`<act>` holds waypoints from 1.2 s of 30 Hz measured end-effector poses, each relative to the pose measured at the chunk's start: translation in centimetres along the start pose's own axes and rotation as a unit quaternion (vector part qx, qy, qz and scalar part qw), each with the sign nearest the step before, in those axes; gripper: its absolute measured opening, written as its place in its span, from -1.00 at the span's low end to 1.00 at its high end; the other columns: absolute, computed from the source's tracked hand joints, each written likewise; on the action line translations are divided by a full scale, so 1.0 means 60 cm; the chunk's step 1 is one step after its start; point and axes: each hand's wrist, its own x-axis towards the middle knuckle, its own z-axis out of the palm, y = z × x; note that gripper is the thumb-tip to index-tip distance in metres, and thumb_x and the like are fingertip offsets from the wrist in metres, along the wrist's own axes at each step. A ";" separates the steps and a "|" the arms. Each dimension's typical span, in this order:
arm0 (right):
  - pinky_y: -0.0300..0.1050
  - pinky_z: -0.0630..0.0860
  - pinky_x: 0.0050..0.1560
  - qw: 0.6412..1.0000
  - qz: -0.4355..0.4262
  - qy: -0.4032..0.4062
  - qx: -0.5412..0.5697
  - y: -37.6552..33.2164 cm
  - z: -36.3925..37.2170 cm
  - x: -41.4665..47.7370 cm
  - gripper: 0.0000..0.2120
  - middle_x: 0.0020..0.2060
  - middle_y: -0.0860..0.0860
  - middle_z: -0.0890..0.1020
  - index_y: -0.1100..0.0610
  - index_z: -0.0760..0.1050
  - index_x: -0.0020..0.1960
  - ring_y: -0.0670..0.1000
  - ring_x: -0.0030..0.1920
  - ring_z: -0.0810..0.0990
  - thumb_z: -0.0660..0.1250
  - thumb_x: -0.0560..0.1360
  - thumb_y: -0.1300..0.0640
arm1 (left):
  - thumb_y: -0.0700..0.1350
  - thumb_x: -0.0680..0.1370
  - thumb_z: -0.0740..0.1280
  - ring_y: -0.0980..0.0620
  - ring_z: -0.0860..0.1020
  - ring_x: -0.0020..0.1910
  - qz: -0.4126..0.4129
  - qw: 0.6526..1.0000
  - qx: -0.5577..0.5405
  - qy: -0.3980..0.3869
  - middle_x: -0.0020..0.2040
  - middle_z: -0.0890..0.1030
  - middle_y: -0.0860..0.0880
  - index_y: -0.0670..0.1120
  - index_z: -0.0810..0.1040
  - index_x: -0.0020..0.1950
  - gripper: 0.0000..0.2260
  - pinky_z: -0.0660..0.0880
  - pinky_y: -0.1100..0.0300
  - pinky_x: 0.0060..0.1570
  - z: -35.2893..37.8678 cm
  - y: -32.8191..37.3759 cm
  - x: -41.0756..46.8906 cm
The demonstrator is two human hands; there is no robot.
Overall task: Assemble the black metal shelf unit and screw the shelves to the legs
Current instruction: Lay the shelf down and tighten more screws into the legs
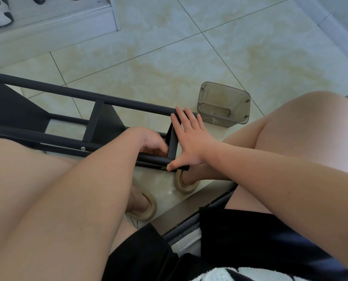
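Our right hand (189, 142) presses flat, fingers spread, on the shelf (93, 122) lying on the tiled floor (169, 47); we cannot tell the left hand's (150, 141) grip.

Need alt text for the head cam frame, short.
A seated person's right hand presses flat, fingers spread, on the end of a black metal shelf unit lying on its side on a tiled floor, while the left hand curls inside the frame beside the end shelf. A smoky plastic bin stands just beyond.
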 end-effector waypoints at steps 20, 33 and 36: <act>0.23 -0.32 0.55 1.000 0.000 -0.006 0.004 -0.001 -0.003 -0.003 0.43 0.59 0.15 -0.37 0.19 -0.36 0.62 0.22 0.58 -0.40 0.31 0.21 -0.63 | -0.24 0.50 0.41 0.05 0.64 -0.11 0.002 1.000 0.000 0.018 -0.19 0.71 -0.02 -0.13 0.68 -0.17 -0.92 0.51 0.19 0.10 -0.005 -0.006 0.010; 0.21 -0.35 0.53 1.000 0.000 -0.005 0.001 0.000 -0.002 -0.001 0.43 0.59 0.15 -0.37 0.19 -0.36 0.62 0.22 0.58 -0.40 0.30 0.20 -0.64 | -0.33 0.50 0.33 -0.10 0.58 -0.06 0.001 1.000 -0.016 -0.006 -0.21 0.66 -0.12 -0.12 0.70 -0.27 -0.78 0.46 0.01 0.27 -0.006 -0.012 0.011; 0.21 -0.34 0.53 1.000 0.001 -0.004 0.000 -0.001 -0.002 -0.001 0.43 0.59 0.15 -0.36 0.19 -0.36 0.62 0.22 0.58 -0.39 0.30 0.20 -0.63 | -0.35 0.49 0.32 -0.12 0.57 0.01 0.009 0.999 -0.029 -0.016 -0.09 0.64 -0.18 -0.15 0.69 -0.19 -0.81 0.44 -0.01 0.30 -0.007 -0.013 0.014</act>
